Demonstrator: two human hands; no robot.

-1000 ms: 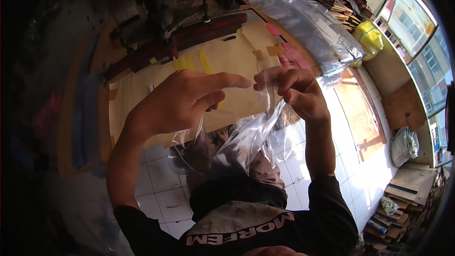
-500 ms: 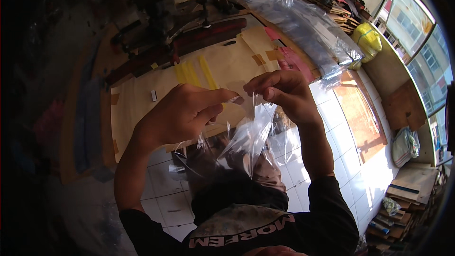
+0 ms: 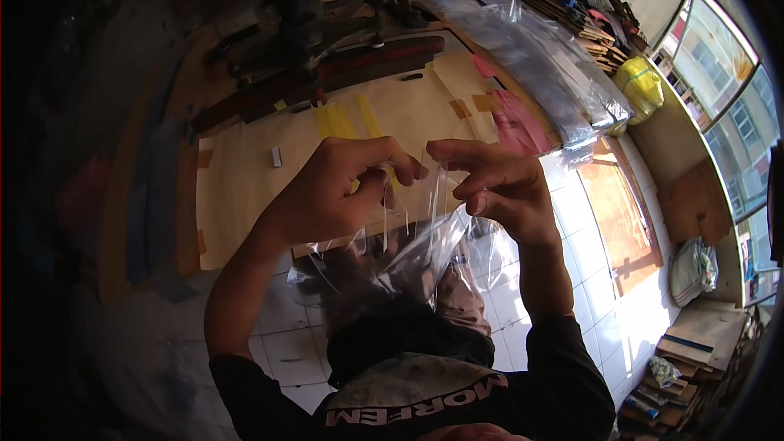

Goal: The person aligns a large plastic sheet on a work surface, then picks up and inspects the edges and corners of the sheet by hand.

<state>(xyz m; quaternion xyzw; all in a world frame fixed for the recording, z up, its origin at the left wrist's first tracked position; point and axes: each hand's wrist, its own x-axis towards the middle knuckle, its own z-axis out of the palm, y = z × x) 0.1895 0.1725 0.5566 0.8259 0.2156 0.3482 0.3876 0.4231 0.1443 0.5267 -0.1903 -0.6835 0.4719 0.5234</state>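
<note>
A clear plastic bag [image 3: 408,249] hangs between my two hands above my lap. My left hand [image 3: 335,192] pinches one side of its top edge with thumb and fingers. My right hand [image 3: 494,184] pinches the other side, its fingers curled over the film. The two hands are close together, almost touching. The bag's lower part crumples down in front of my dark shirt. What is inside the bag I cannot tell.
A worktable with a tan paper cover [image 3: 245,171] lies just beyond my hands, with yellow tape strips [image 3: 347,118] and pink patches [image 3: 514,122]. A long stack of clear plastic sheets [image 3: 531,49] runs along its right. A yellow sack [image 3: 641,82] sits by the window. White floor tiles lie below.
Both hands have drawn closer together and lowered slightly toward me, still pinching the bag's top edge. The bag has bunched up more beneath them.
</note>
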